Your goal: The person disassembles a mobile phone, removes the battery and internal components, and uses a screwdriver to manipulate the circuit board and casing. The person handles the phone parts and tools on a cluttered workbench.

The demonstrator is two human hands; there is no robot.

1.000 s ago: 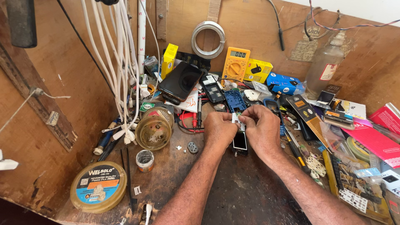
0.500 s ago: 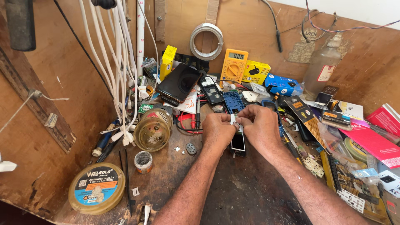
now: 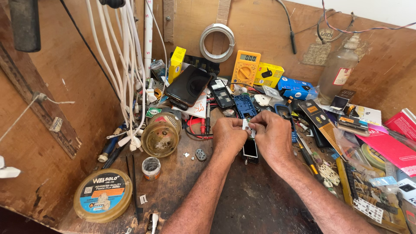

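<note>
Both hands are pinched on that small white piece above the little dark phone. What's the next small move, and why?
Probably keep the pinch and ease the small white piece gently off or onto the top of the small dark phone, rather than letting go. The left hand and right hand both grip it from either side, the phone lies unheld on the cluttered bench, and whether the piece is seated cannot be seen.
</note>
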